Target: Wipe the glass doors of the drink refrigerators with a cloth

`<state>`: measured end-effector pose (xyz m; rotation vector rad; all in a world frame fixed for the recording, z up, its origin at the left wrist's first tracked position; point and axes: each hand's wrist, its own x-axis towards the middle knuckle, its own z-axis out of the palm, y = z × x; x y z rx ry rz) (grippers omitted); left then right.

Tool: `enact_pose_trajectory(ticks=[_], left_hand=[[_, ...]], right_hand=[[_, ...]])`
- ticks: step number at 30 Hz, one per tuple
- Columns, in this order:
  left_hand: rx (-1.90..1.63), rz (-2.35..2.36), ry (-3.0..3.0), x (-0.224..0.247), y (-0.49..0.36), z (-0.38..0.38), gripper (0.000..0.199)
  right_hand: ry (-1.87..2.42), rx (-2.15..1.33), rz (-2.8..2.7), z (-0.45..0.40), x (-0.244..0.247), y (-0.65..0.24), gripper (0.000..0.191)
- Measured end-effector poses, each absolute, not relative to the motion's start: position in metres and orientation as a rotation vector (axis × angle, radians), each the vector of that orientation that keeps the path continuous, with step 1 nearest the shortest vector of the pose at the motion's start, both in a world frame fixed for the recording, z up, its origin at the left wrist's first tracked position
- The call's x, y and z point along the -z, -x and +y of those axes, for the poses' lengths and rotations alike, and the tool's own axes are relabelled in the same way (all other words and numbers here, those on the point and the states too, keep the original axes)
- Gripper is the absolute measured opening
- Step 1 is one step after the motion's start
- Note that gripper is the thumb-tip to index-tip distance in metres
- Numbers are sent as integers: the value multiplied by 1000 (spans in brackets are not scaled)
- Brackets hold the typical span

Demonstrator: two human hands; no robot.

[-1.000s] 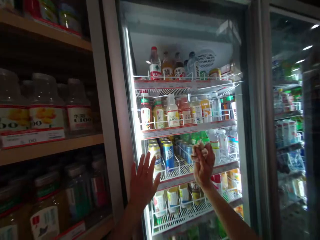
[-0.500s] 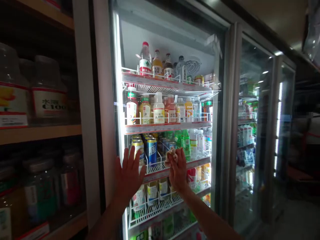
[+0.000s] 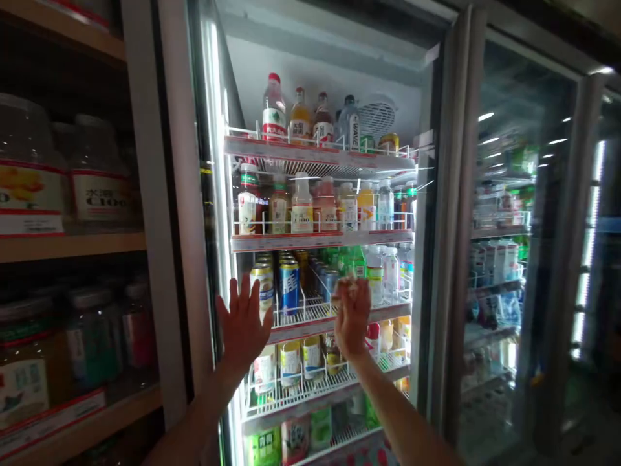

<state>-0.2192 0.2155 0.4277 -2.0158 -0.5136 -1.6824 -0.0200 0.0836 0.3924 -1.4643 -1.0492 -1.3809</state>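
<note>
My left hand (image 3: pixel 244 327) is raised with its palm forward and its fingers spread, holding nothing. It is near the left side of a lit drinks fridge (image 3: pixel 323 241), in front of a silver-and-gold can (image 3: pixel 263 285). A crumpled light cloth (image 3: pixel 350 285) is bunched under the fingers of my right hand (image 3: pixel 353 323), in front of the middle shelf by the green bottles (image 3: pixel 358 262). Both hands seem to be at the fridge's glass front; whether the left palm touches it, I cannot tell. My right hand is somewhat blurred, and its fingers partly cover the cloth.
Inside the fridge, wire shelves hold rows of bottles and cans, with a blue can (image 3: pixel 290 288) between my hands. An open-fronted wooden shelf (image 3: pixel 72 246) with large bottles stands at left. Another glass-doored fridge (image 3: pixel 504 259) adjoins on the right.
My right hand has moved with the cloth to the right and slightly up, from before the cans toward the green bottles. My left hand stays spread near the left side. The view has shifted slightly.
</note>
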Motion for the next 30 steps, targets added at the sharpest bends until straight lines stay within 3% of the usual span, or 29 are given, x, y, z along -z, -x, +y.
enact_pose_trajectory(ticks=[4, 10, 17, 24, 30], left_hand=[[1683, -568, 1995, -425, 213, 212, 73], [1698, -653, 1951, -418, 209, 213, 68], [1661, -706, 1873, -416, 206, 215, 67], [1699, -686, 1840, -414, 205, 220, 64], [1738, -646, 1833, -414, 205, 222, 64]], right_hand=[[1465, 1442, -1309, 74, -371, 18, 51], [1386, 1440, -826, 36, -388, -54, 61], [1369, 1422, -1462, 51, -379, -23, 50], [1304, 1405, -843, 27, -404, -79, 57], [1387, 1426, -1231, 30, -390, -64, 49]])
